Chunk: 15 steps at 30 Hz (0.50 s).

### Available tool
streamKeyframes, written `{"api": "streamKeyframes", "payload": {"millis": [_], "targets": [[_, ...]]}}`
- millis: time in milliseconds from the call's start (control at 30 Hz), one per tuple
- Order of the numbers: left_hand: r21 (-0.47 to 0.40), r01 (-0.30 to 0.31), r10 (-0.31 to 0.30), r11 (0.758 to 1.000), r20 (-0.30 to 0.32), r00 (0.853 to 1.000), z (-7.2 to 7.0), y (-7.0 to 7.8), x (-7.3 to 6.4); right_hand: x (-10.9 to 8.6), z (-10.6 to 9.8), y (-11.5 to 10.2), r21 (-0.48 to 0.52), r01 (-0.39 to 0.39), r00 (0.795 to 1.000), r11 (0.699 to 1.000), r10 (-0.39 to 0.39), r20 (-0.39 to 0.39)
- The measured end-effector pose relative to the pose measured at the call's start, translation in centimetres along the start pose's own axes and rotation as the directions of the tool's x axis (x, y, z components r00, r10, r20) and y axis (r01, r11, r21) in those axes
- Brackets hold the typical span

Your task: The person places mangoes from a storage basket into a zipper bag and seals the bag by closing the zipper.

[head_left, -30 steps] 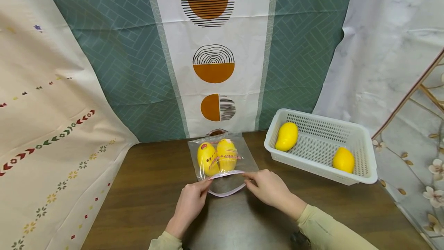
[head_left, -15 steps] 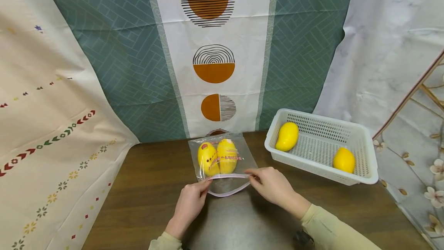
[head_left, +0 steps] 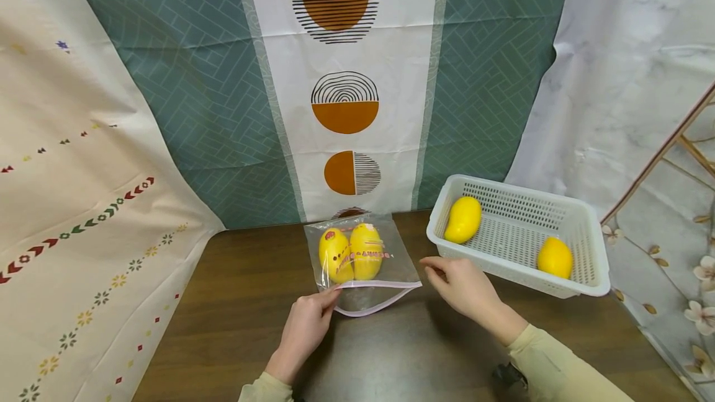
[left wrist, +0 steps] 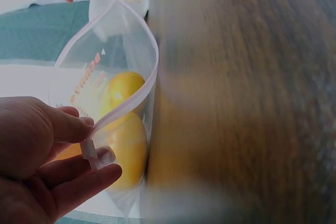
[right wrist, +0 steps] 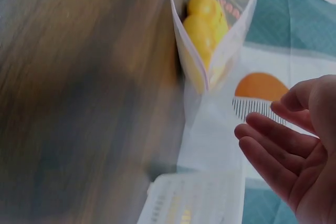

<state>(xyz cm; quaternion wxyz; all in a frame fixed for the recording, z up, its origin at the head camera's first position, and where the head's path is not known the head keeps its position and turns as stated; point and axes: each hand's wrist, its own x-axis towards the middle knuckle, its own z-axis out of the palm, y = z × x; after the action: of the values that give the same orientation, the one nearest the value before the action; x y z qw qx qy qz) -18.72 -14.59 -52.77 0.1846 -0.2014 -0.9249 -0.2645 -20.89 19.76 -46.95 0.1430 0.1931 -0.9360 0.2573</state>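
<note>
A clear zip bag (head_left: 399,262) with a pale pink zip edge lies on the table, its mouth gaping toward me. Inside it two yellow mangoes (head_left: 365,252) lie side by side, seen through the plastic. My left hand (head_left: 307,322) pinches the left end of the zip edge; in the left wrist view the slider tab (left wrist: 89,150) shows between thumb and fingers. My right hand (head_left: 459,284) is off the bag, just right of its right corner, fingers loosely bent with nothing in them, as the right wrist view also shows.
A white perforated plastic basket (head_left: 516,268) stands at the back right, beyond my right hand. One mango (head_left: 462,219) lies at its left end and another mango (head_left: 554,257) at its right. Patterned cloths (head_left: 206,110) hang around the brown table (head_left: 223,327).
My right hand has slid along the zip edge, let go of it and moved right toward the basket. The left hand keeps its grip in the same place.
</note>
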Motion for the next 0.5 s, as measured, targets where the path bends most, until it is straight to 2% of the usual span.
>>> {"api": "streamKeyframes", "payload": {"millis": [300, 500], "targets": [[-0.001, 0.001, -0.001, 1.000, -0.001, 1.000, 0.0, 0.2, 0.0, -0.6, -2.5, 2.3, -0.006, -0.037, 0.998, 0.999, 0.036, -0.057], [0.006, -0.014, 0.014, 1.000, -0.012, 1.000, 0.0, 0.3, 0.0, -0.9, -4.7, 3.9, 0.049, -0.061, 0.997, 0.997, 0.064, -0.046]]}}
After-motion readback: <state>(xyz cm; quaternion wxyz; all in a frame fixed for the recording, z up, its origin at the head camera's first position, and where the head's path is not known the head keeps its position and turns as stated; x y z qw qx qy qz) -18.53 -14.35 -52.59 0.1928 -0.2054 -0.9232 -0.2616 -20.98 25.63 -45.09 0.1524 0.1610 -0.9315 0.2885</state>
